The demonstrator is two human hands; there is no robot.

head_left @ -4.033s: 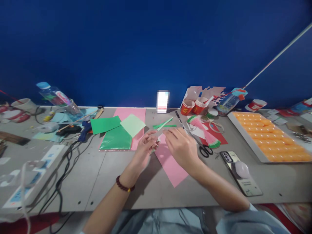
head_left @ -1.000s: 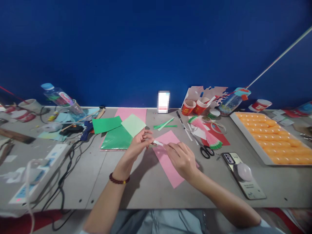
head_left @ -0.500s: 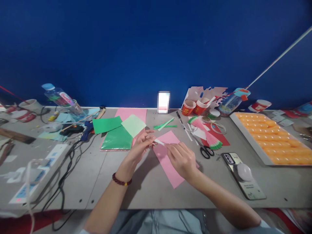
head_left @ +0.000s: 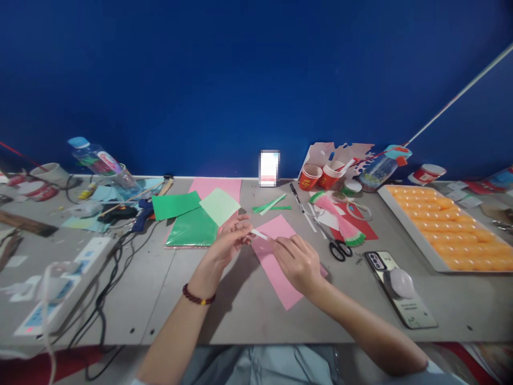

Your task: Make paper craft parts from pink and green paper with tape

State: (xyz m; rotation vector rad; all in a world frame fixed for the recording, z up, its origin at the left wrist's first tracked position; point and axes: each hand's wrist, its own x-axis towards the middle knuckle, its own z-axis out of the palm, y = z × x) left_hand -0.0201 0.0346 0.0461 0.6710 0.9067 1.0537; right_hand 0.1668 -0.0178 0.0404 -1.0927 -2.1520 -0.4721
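Head view: both hands (head_left: 298, 262) pinch a narrow, straight white strip (head_left: 260, 234).

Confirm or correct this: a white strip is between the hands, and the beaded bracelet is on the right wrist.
Wrong wrist: the head view shows the beaded bracelet on the left. The white strip is between the left hand and right hand.

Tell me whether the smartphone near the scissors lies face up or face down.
Face down: the smartphone shows its rear camera lenses on top.
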